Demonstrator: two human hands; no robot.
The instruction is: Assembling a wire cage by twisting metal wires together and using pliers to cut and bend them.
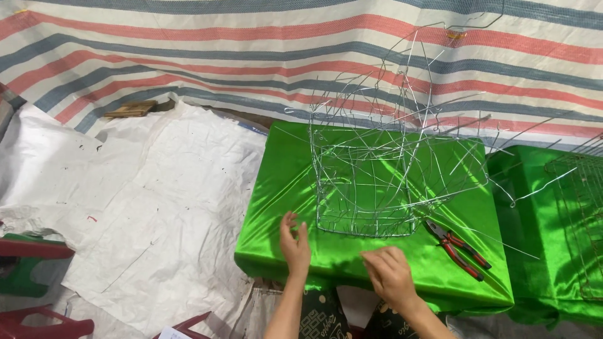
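On the far left lies a white sheet (144, 188), crumpled and marked, with red stools (38, 326) at its edge and a small wood block (130, 110) near the striped tarp (188, 50) behind. The left hand (295, 245) hovers over the near edge of the green table (276, 188), fingers spread and loosely curled, holding nothing that can be made out; a thin wire could be there, but it is too fine to tell. Just beyond it stands the wire frame (364, 188), in the middle of the table: its lower box looks formed and squared, while many loose ends stick up and out at the top and right, so by the look of it the base is done and the upper part is left untied. The right hand (389, 273) rests low at the table's front edge, fingers bent down, grasping nothing visible. Red-handled pliers (455, 246) lie just right of the frame, untouched. The stray wires crowd the space above the frame and reach toward a second green table (527, 188), where a wire grid (578, 220) lies.
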